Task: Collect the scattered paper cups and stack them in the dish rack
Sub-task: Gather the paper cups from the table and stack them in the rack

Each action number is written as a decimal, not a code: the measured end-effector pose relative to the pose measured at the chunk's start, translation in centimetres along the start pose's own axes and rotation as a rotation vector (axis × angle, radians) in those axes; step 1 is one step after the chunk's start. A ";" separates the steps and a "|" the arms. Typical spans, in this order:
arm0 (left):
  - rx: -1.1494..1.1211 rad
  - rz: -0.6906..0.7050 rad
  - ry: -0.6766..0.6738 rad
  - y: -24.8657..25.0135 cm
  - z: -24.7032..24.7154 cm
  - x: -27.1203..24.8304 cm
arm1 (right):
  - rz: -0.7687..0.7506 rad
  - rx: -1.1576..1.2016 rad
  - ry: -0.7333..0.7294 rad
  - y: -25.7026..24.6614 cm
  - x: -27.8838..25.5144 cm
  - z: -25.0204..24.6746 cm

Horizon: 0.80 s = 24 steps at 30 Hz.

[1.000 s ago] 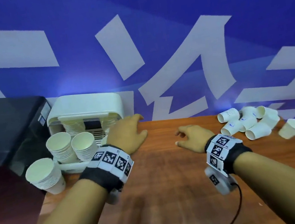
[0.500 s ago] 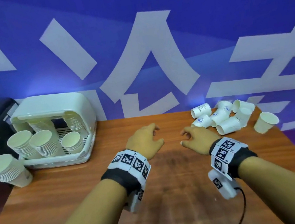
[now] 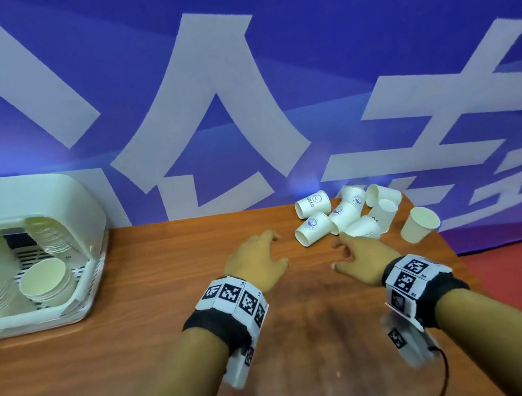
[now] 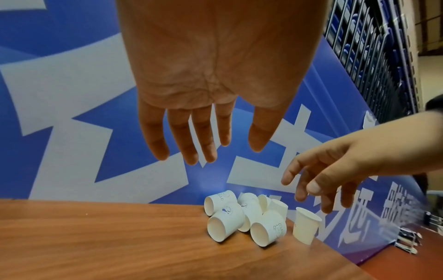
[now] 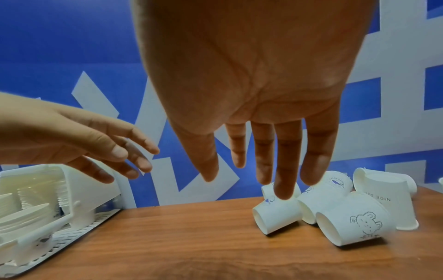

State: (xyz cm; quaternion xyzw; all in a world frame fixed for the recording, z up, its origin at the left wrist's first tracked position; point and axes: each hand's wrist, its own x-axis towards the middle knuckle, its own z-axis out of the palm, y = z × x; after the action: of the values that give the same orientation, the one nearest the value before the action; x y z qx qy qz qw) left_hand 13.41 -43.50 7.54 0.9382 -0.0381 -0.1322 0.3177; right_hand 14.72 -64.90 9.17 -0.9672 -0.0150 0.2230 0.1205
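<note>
Behind the worktop [image 3: 155,319], from nine o'clock round to three in the head view, hangs a blue backdrop [image 3: 328,31] with large white characters. The wooden worktop fills the lower part of that view. At nine o'clock on it stands the white dish rack [image 3: 77,225], its hood raised, with stacks of paper cups [image 3: 44,284] standing mouth-up inside.

Both forearms reach in from six o'clock, each with a black wristband carrying black-and-white marker tags. The left hand [image 3: 258,262] hovers palm-down just above the worktop near the centre, its fingers [image 4: 182,140] straight, slightly spread and holding nothing. The right hand [image 3: 362,253] lies toward four o'clock of the left one, also palm-down, its fingers [image 5: 285,170] extended and empty; in the right wrist view the fingertips hang above the nearest loose cups, apart from them.

At one to two o'clock of the hands, by the far right corner of the worktop, lies the heap of scattered cups [image 3: 345,214], most tipped on their sides and touching one another. The nearest tipped cup [image 5: 357,221] bears a line drawing of a bear. Another [image 5: 388,199] stands mouth-down with printed lettering. A single upright cup [image 3: 420,228] stands just apart from the heap at its three o'clock side, close to the worktop's right edge.
</note>
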 end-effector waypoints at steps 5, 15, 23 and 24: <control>0.067 -0.024 -0.007 2.7 0.6 3.1 | -0.021 -0.015 0.016 2.8 2.6 -1.5; 0.145 -0.145 0.022 9.3 4.3 11.9 | -0.085 -0.061 -0.022 12.2 11.1 -4.6; 0.155 -0.232 -0.029 10.2 8.1 16.3 | -0.101 -0.048 -0.058 17.5 16.1 -4.3; 0.158 -0.253 -0.046 10.1 8.4 16.7 | -0.114 -0.056 -0.082 17.9 16.5 -4.0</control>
State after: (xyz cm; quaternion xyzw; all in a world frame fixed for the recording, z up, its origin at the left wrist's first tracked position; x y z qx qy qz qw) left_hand 27.28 -59.00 3.52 0.9543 0.0629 -0.1891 0.2226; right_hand 30.89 -81.80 1.33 -0.9579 -0.0811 0.2545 0.1051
